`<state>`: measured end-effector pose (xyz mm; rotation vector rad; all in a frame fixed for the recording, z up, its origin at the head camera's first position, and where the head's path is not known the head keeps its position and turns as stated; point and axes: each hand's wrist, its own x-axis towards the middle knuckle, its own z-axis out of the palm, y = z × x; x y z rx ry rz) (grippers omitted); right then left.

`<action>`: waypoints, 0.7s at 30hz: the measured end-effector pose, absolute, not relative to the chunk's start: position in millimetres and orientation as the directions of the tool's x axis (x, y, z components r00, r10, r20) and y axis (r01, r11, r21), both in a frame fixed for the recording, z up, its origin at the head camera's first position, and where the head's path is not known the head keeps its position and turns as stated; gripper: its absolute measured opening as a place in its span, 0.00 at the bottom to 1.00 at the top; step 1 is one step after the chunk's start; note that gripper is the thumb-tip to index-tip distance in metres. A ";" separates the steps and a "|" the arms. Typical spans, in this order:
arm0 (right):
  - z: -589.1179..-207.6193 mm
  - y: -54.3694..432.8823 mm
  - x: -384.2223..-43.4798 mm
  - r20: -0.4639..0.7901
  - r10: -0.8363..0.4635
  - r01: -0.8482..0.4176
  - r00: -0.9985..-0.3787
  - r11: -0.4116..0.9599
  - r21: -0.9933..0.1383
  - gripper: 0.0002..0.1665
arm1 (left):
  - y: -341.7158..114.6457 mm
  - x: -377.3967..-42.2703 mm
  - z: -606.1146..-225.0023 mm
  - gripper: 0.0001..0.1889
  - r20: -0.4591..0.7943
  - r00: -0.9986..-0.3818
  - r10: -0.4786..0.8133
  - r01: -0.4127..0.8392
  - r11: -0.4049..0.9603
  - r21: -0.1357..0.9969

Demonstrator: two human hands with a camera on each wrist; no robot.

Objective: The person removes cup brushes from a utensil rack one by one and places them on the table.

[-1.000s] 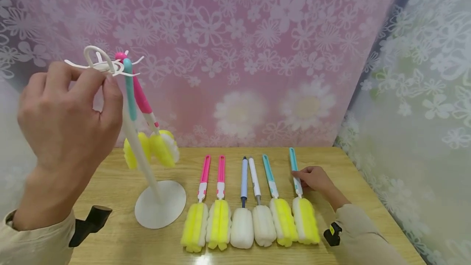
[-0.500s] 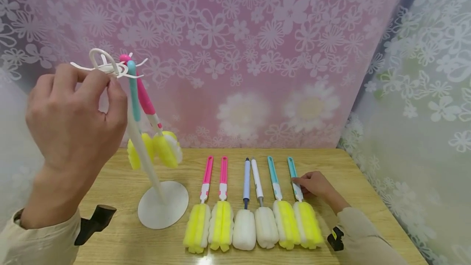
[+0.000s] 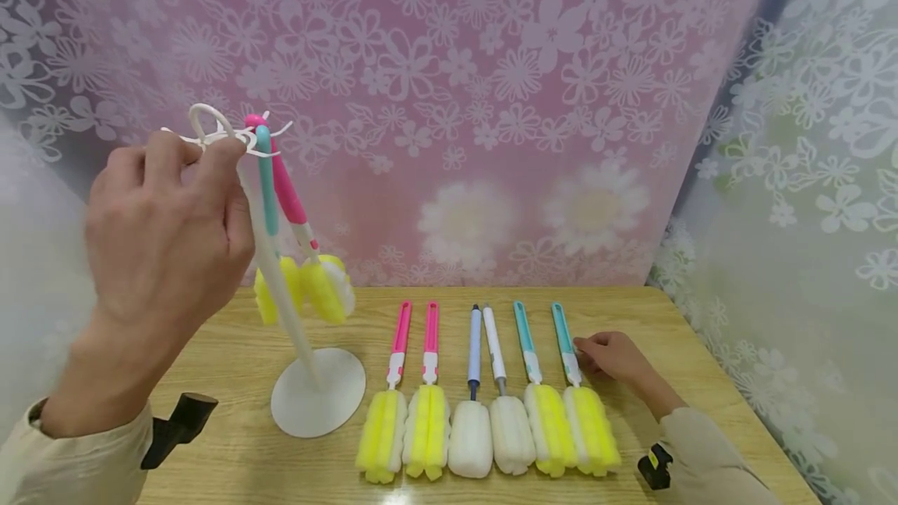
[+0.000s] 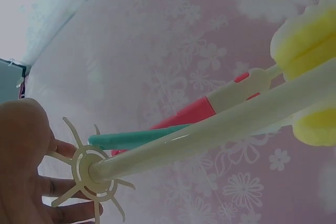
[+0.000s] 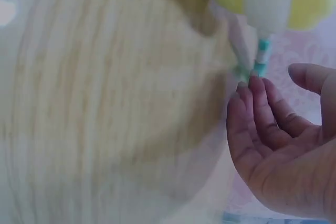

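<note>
Person, bare left hand (image 3: pixel 168 232) and right hand (image 3: pixel 610 355). Left sleeve (image 3: pixel 77 458): beige, long, wrinkled. Right sleeve (image 3: pixel 708 450): same beige, long. 2 wrist units: left unit (image 3: pixel 178 423) black, angular, blocky end; right unit (image 3: pixel 654 475) black, compact, small yellow patch (image 3: pixel 655 457).

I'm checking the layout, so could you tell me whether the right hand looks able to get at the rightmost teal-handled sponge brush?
Probably yes: the right hand is beside the rightmost teal-handled sponge brush, fingertips close to its handle, and nothing visible stands between them.
</note>
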<state>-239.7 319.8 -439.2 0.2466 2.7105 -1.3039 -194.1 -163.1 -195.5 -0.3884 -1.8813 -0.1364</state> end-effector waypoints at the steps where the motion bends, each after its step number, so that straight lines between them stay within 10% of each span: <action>1: -436.6 319.8 -238.5 -0.157 0.089 0.178 -0.984 0.624 -0.761 0.25 | -163.9 -194.2 -195.7 0.19 0.935 -0.294 0.201 0.339 0.936 -0.094; 21: -367.2 254.0 -223.4 0.181 -0.092 -0.202 -0.979 0.519 -0.830 0.18 | -166.2 -187.2 -190.0 0.21 0.910 -0.390 0.141 0.435 0.899 0.047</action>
